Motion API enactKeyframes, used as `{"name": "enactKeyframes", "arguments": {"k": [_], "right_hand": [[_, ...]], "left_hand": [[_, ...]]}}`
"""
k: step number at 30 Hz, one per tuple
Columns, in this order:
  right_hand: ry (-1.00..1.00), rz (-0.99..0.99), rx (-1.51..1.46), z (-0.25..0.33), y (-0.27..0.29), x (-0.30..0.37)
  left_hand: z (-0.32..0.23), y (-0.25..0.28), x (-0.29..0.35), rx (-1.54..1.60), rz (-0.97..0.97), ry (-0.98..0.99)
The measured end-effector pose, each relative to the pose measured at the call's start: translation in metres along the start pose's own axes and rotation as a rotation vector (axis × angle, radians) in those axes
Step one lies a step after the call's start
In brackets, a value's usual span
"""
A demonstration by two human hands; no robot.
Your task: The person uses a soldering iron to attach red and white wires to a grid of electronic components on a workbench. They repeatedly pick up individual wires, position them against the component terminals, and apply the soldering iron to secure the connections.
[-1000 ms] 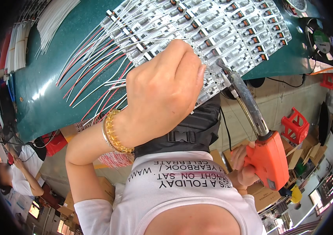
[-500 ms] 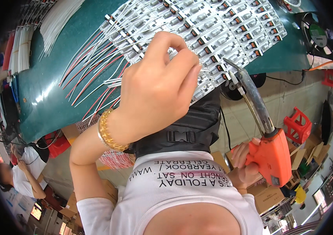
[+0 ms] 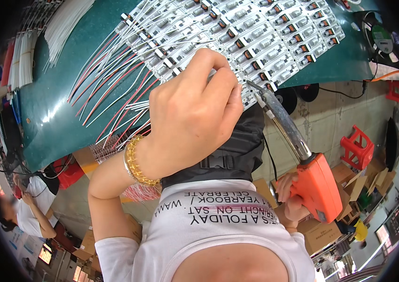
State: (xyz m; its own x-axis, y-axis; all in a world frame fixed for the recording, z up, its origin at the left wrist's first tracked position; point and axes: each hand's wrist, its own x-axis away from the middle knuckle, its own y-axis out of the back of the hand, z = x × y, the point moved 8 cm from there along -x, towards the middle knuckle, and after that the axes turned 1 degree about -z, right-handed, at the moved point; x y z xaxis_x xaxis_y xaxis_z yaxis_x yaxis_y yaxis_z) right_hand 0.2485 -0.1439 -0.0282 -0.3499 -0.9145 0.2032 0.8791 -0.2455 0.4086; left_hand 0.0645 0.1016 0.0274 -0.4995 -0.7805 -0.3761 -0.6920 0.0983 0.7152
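Note:
My left hand [image 3: 194,101], wearing a yellow beaded bracelet [image 3: 138,162], is over the near edge of a panel of small circuit boards [image 3: 274,40]. Its thumb and fingers are pinched together; whatever they grip is hidden behind them. In my right hand [image 3: 289,195], low on the right, is an orange soldering gun [image 3: 319,188], its fingers wrapped round the handle. The gun's long metal barrel slants up to the left, and its dark bent tip reaches the panel edge close beside my left fingertips. Red and white wires [image 3: 110,89] trail leftward from the boards.
The panel lies on a green tabletop [image 3: 44,127]. White wire bundles [image 3: 65,28] lie at the far left, and a black fan [image 3: 380,40] stands at the far right. Beyond the table edge are a red stool [image 3: 356,146] and cardboard boxes [image 3: 321,235]. Another person [image 3: 32,207] sits at left.
The soldering gun has moved left and its tip a little down, closer to my left fingertips. My left hand has shifted slightly down, toward me, still pinched.

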Motion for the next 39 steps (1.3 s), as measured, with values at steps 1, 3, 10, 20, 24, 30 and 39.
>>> {"name": "enactKeyframes", "arguments": {"k": [1,3,10,20,24,30,39], "right_hand": [[-0.028,0.027,0.022,0.002,-0.002,-0.001],[0.027,0.038,0.014,0.007,-0.005,-0.007],[0.111,-0.068,-0.270,0.023,-0.006,-0.017],[0.076,-0.115,-0.428,0.036,-0.016,-0.031],[0.106,-0.123,-0.452,0.029,-0.013,-0.025],[0.121,-0.122,-0.416,0.019,-0.004,-0.009],[0.002,-0.074,0.045,0.005,0.002,0.007]], "left_hand": [[0.000,0.000,0.001,-0.009,-0.006,-0.006],[-0.001,-0.001,0.002,-0.029,-0.017,-0.017],[-0.001,-0.001,0.000,-0.027,-0.022,-0.036],[0.002,0.011,-0.016,0.178,0.125,-0.003],[0.004,0.005,-0.013,0.345,0.259,0.047],[-0.009,0.001,0.001,0.105,0.057,-0.020],[-0.012,-0.008,0.005,0.023,0.048,-0.037]]}}
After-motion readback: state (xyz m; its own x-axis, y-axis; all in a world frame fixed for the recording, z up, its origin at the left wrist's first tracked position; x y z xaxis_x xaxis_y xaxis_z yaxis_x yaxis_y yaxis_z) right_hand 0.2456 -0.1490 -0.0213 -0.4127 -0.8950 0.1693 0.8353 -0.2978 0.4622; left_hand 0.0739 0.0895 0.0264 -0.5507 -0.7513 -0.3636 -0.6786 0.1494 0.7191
